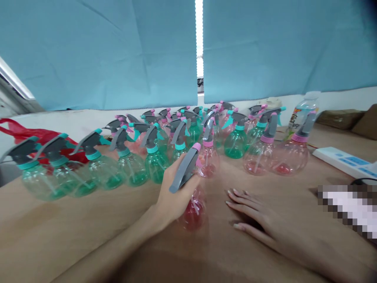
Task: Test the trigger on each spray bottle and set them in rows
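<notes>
My left hand is wrapped round the neck of a pink spray bottle with a grey trigger head and pink nozzle. Its round, see-through body shows below my fingers, near the middle of the table. To the right, my right hand lies palm down on the tabletop with its fingers stretched out, holding nothing. Just beyond the held bottle stands another pink spray bottle. A row of green spray bottles with turquoise collars runs off to the left. Two more pink spray bottles stand beyond my right hand.
Many more green and pink spray bottles crowd the back of the table. A red plastic bag lies at the left. On the right are a clear drink bottle, a white power strip and a brown package. Blue sheeting hangs behind.
</notes>
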A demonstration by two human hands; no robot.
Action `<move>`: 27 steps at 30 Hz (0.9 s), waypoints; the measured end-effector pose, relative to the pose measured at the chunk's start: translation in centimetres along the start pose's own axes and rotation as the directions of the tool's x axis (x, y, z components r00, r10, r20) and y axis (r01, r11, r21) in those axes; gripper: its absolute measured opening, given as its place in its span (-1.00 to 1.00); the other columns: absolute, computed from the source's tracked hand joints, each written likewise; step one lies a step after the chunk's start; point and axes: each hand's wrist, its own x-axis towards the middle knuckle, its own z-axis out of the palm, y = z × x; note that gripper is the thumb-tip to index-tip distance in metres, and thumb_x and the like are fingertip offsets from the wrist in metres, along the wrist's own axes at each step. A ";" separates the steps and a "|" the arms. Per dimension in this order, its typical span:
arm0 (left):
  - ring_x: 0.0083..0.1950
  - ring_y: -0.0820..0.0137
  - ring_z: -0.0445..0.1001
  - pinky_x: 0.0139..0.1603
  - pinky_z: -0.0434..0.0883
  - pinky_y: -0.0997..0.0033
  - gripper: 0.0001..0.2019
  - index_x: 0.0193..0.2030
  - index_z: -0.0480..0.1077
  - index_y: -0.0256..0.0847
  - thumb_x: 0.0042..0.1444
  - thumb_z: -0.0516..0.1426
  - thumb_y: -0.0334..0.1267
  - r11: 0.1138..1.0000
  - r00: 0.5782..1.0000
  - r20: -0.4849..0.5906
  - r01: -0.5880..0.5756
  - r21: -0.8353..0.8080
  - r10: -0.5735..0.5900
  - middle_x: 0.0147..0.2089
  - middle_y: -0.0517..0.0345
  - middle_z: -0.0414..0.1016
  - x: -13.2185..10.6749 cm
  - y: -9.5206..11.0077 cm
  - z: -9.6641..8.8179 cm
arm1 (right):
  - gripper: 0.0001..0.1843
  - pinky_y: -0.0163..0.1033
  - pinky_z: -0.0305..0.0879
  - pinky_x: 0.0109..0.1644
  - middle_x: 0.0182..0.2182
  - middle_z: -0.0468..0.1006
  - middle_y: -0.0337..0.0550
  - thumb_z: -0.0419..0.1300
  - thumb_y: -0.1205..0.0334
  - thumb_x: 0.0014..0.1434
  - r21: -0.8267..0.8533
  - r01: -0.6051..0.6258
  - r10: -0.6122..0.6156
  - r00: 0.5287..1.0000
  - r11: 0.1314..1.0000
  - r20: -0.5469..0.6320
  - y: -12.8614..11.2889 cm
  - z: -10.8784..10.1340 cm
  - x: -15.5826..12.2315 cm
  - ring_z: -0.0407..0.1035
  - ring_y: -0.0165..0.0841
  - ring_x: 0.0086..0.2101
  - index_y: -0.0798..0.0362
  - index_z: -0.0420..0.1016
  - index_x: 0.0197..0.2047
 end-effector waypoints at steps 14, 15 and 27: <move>-0.47 0.46 0.23 -0.44 0.23 0.41 -0.92 -0.43 0.22 -0.14 -0.01 0.09 -0.33 1.000 1.000 -0.002 -0.006 -0.022 0.006 -0.48 0.31 0.25 0.1 -0.1 0.2 | -0.46 0.14 0.02 0.32 0.30 0.19 -0.13 0.02 -0.08 0.31 -0.022 0.007 -0.007 1.000 1.000 -0.002 0.5 0.4 -0.3 0.07 -0.13 0.27 -0.06 0.27 0.28; -0.46 0.46 0.22 -0.44 0.22 0.41 -0.92 -0.42 0.22 -0.14 -0.01 0.09 -0.34 1.000 1.000 -0.002 -0.006 -0.023 0.006 -0.48 0.32 0.25 0.1 0.0 0.2 | -0.46 0.14 0.02 0.32 0.30 0.18 -0.13 0.02 -0.08 0.31 -0.027 0.010 -0.010 1.000 1.000 0.003 0.5 0.4 -0.2 0.06 -0.13 0.27 -0.06 0.26 0.28; -0.45 0.43 0.25 -0.42 0.23 0.39 -0.91 -0.43 0.19 -0.12 0.01 0.08 -0.33 1.000 1.000 -0.010 -0.023 -0.011 0.023 -0.47 0.30 0.25 0.0 0.0 0.3 | -0.47 0.14 0.05 0.31 0.29 0.20 -0.12 0.02 -0.07 0.31 -0.032 0.022 -0.023 1.000 0.999 -0.015 0.5 0.5 -0.2 0.09 -0.13 0.26 -0.07 0.28 0.27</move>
